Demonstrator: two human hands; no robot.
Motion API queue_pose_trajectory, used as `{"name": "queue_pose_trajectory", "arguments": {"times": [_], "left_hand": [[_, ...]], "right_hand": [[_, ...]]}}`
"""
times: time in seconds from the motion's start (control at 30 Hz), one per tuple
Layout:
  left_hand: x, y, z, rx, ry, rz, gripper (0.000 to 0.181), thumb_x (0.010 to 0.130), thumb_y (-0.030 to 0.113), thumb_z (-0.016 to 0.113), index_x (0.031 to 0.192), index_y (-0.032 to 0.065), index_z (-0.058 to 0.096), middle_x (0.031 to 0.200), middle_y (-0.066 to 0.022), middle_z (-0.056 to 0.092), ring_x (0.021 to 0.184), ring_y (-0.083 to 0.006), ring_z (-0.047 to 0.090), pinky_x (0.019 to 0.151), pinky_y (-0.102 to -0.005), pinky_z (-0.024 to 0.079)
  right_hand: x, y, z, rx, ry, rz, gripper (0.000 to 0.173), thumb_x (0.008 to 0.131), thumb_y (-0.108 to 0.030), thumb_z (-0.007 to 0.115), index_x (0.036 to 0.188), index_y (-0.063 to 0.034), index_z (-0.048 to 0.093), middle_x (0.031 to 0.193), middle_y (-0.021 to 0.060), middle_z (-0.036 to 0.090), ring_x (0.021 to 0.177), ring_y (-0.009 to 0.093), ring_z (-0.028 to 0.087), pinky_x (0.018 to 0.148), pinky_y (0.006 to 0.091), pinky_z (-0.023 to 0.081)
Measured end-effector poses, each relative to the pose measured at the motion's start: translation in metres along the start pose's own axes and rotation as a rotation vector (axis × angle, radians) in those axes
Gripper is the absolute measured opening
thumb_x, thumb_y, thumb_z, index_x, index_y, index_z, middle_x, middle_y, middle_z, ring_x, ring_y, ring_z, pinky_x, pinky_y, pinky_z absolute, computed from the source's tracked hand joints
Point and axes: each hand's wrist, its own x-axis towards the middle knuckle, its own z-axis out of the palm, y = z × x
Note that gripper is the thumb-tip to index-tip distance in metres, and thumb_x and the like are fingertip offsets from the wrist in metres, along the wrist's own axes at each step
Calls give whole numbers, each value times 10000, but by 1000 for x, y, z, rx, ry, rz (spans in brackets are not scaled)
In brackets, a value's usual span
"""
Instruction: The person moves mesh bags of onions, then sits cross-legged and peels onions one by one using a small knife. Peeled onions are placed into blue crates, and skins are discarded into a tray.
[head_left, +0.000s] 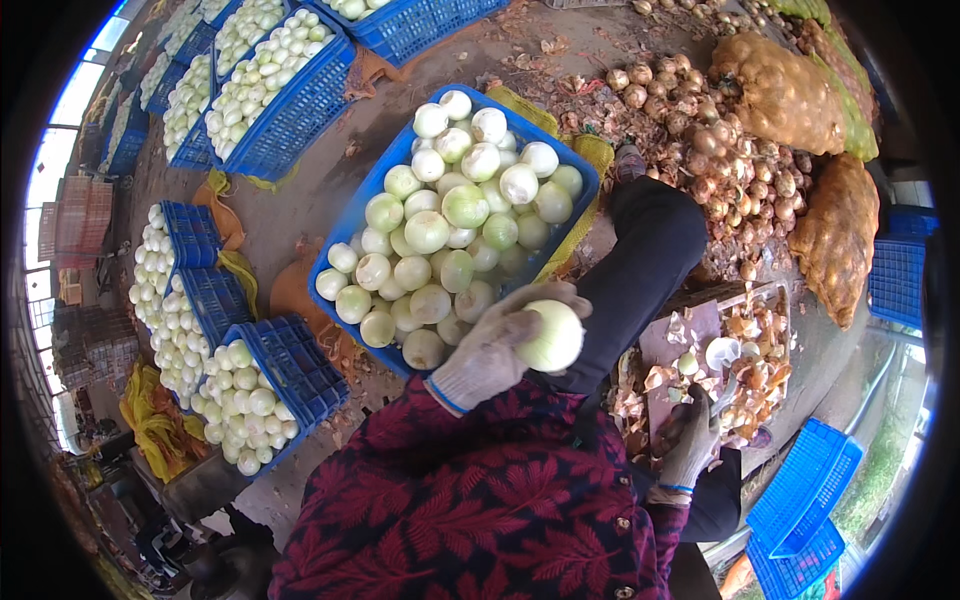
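Note:
My left hand (484, 356), in a pale knitted work glove, holds a large peeled onion (552, 336) over the near right corner of a blue plastic crate (577, 169). This crate is heaped with peeled white and green onions (465, 206). My right hand (691, 448), gloved too with darkened fingers, is low over a tray (784, 315) of onion skins (757, 375). It grips what looks like a knife (726, 394), its pale blade pointing up and right; the handle is mostly hidden. A board (675, 352) lies across the tray, with a small peeled onion (687, 364) on it.
Unpeeled onions (720, 150) lie piled on the floor at upper right, beside full mesh sacks (836, 232). Blue crates of peeled onions (281, 112) stand at left and upper left. Blue crates (802, 480) stand at lower right. My bent leg (637, 277) separates crate and tray.

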Motion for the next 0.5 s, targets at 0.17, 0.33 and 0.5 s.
{"name": "queue_pose_trajectory", "arguments": {"times": [0.17,0.33,0.5], "left_hand": [[-39,58,-92,550,549,291,430,1007,199,661,1380,-10,615,1331,-171,668,1163,-266,684,993,-387,588],[-95,91,-160,1276,866,353,404,1041,178,662,1400,-3,616,1340,-132,657,1229,-203,640,1018,-358,576],[-111,71,-146,740,799,207,466,999,145,682,1437,12,598,1351,-98,652,1213,-189,639,995,-337,555]], "right_hand": [[18,11,-5,-160,61,45,273,1028,-256,676,1203,-66,765,690,42,678,430,107,524,377,248,382],[19,28,-2,-207,-19,-28,321,1048,-283,635,1239,-54,754,746,62,703,460,99,544,415,245,411],[15,26,7,-213,-42,-15,305,1043,-291,640,1205,-62,760,743,57,702,452,84,528,409,231,385]]}}
